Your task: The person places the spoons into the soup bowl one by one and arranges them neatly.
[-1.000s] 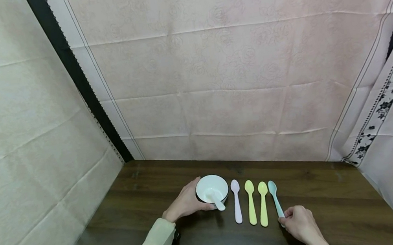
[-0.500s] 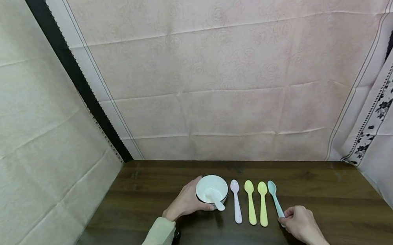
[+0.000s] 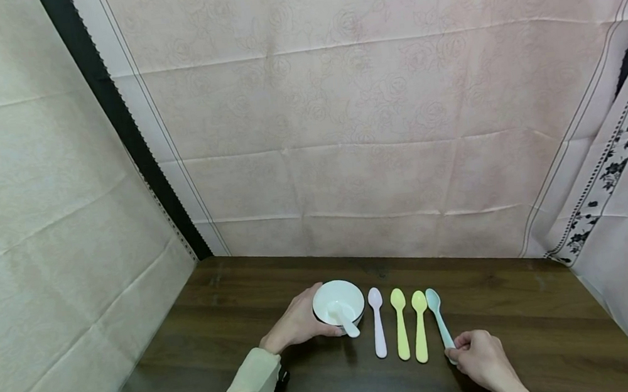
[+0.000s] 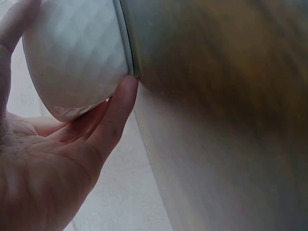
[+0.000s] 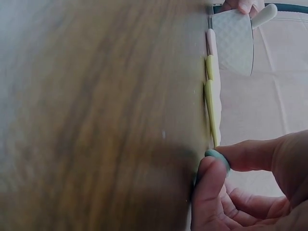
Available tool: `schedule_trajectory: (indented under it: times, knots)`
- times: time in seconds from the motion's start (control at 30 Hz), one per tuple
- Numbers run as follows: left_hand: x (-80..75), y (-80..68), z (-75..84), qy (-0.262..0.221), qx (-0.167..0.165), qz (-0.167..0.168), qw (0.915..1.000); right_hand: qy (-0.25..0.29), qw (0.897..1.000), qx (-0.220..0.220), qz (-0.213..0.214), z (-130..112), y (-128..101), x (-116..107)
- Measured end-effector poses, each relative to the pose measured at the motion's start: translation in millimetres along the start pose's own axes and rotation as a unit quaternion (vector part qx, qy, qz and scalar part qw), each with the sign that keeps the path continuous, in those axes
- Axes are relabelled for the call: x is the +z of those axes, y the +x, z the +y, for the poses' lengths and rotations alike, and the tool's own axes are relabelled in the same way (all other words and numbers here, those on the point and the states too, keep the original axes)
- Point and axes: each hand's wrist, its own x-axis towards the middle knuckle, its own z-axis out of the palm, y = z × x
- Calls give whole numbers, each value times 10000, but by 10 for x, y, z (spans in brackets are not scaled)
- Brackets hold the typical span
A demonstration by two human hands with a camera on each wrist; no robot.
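while steadying the white bowl (image 3: 325,296) with the left grip (image 3: 299,322), curled round its left side, pinching the handle end of the blue spoon (image 3: 438,318) between thumb and finger of the right grip (image 3: 479,355). looks like a step of setting or adjusting that spoon at the right end of a row on the worktop (image 3: 506,304). lies just beside the adjoining yellow spoon (image 3: 420,328), slanted a little, with scoop end toward it; cannot tell whether touching it, nor whether raised at the pinched end. further left, see the second yellow spoon (image 3: 401,326) and the pale purple spoon (image 3: 379,325), both lying nearly parallel, well within reach of the bowl. note also the white spoon (image 3: 350,326), leaning inside the bowl with handle out over the near rim. probably calls next for a small turn to bring the blue spoon in line, or for a clean lift if meant to leave the row. either way, best to avoid nudging the yellow neighbour and to keep the bowl steady.
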Motion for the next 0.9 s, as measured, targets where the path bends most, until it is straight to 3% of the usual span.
schedule_trajectory:
  times: [0.9]
  knots:
    - [5,-19,3,103,61,59,9999,263,9996,-71,-41,-263,-77,-54]
